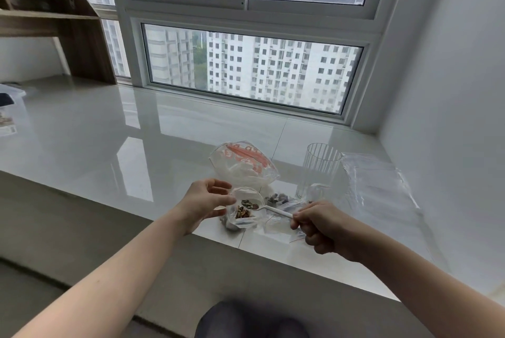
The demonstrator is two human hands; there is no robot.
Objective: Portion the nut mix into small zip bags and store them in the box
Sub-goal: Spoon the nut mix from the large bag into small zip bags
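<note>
My left hand (203, 201) pinches the rim of a small clear zip bag (244, 208) and holds its mouth open just above the sill's front edge. Nuts and seeds lie inside the bag. My right hand (318, 224) grips the handle of a white plastic spoon (276, 210), whose bowl reaches into the bag's mouth with nut mix on it. Behind them stands a large clear bag with orange print (246, 165), its top open. More filled small bags (278, 198) lie on the sill between my hands.
A ribbed clear glass (319, 168) stands right of the large bag. A stack of empty clear zip bags (379, 184) lies at the right by the wall. A clear plastic box (9, 111) sits at the far left of the glossy white sill (109, 133). Wooden shelves rise behind it.
</note>
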